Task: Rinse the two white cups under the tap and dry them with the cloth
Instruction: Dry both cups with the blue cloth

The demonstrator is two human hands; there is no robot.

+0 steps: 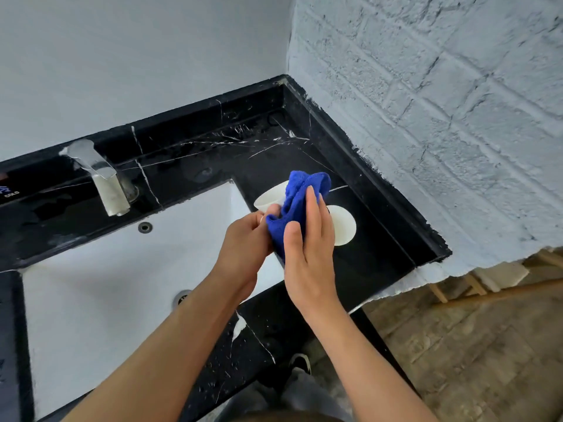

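Over black marble counter (380, 239), both hands' grips clamp blue cloth (300, 196) round a tilted white cup (269, 197).

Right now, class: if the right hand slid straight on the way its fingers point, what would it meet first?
The right hand points up and away over the blue cloth it holds. Beyond the cloth's bunched top, bare black counter follows, then probably the brick wall; depth is uncertain.

cloth (300, 205): blue terry | counter (374, 239): glossy black marble | tap (105, 181): metal, perhaps brushed
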